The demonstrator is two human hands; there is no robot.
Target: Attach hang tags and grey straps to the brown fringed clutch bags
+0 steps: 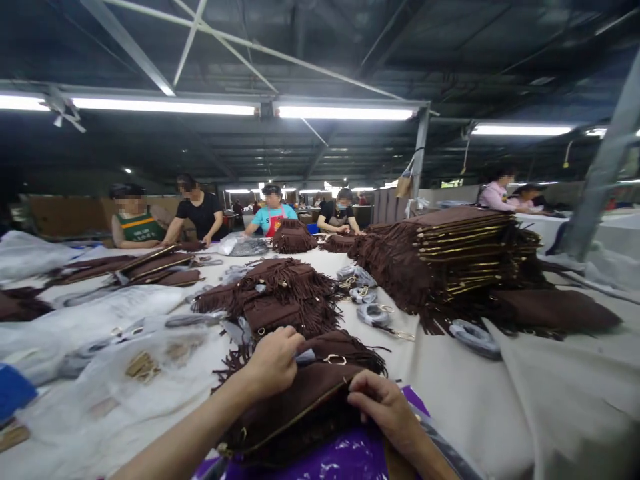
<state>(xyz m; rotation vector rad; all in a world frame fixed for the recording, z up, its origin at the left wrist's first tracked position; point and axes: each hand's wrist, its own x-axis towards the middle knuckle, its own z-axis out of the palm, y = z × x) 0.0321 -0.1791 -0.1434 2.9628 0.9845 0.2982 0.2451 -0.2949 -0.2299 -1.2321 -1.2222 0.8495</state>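
Note:
A dark brown bag (300, 393) with a gold zipper along its near edge lies right in front of me. At the zipper's right end, the fingers of my right hand (377, 400) pinch the bag's corner. My left hand (275, 360) is closed over the bag's far left side; what its fingers grip is hidden. Beside it shows a grey plastic-wrapped piece (305, 357), and a gold clasp (335, 359) lies a little to the right. Under the bag is a shiny purple plastic sheet (330, 457). More fringed brown bags (280, 287) are piled just beyond.
A tall stack of brown bags (450, 253) stands at right. Coiled plastic-wrapped straps (373, 315) lie on the pale table (450, 400). Clear plastic bags (135, 373) spread at left, near a blue item (15, 393). Several people (197, 210) work across the table.

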